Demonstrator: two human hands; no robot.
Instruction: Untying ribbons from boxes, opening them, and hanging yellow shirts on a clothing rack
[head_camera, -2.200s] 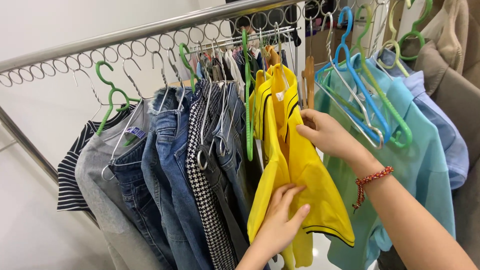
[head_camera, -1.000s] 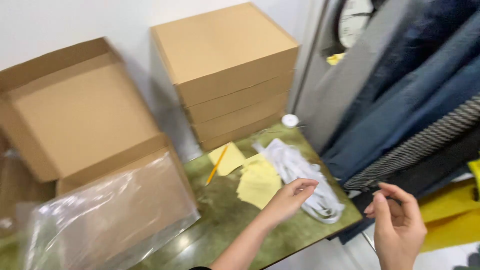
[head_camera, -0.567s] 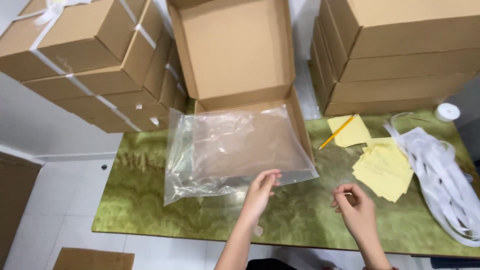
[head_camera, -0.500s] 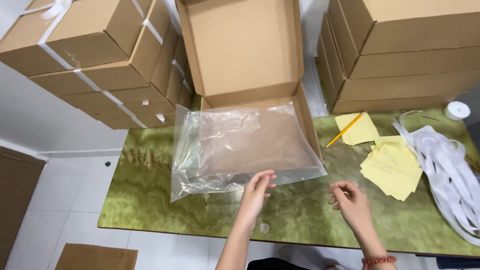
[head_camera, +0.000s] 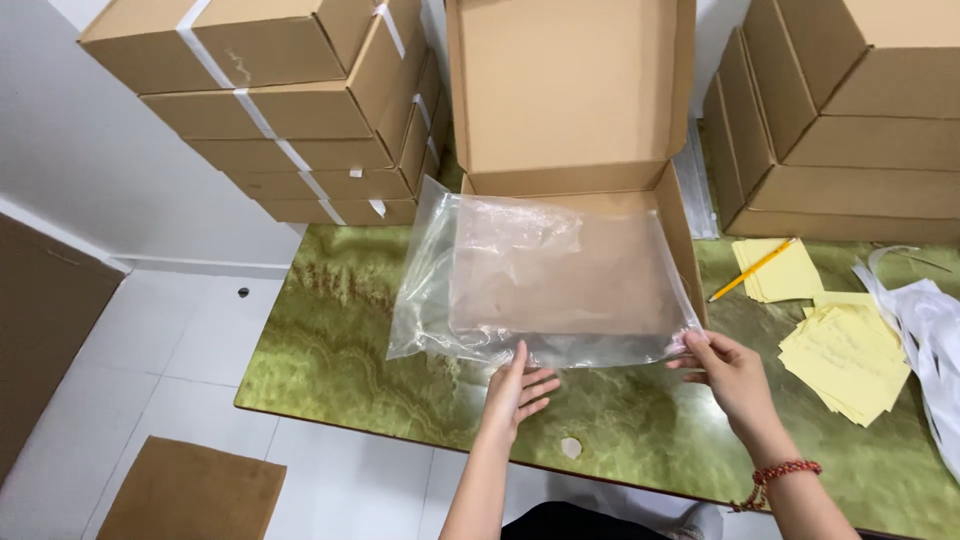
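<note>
Your left hand (head_camera: 518, 387), fingers spread, touches the near edge of the clear plastic bag (head_camera: 545, 280); your right hand (head_camera: 728, 369) pinches its 3 o'clock corner. Bag lies over the open cardboard box (head_camera: 572, 95) on the green table (head_camera: 330, 330), yellow notes (head_camera: 845, 350) at 3 o'clock.

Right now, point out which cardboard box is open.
The middle box, under the clear plastic bag: its lid stands up. The stacks at left and right are closed.

Glossy clear plastic bag (head_camera: 545, 275), matt brown cardboard box (head_camera: 570, 90), polished green marbled table (head_camera: 330, 340)
</note>
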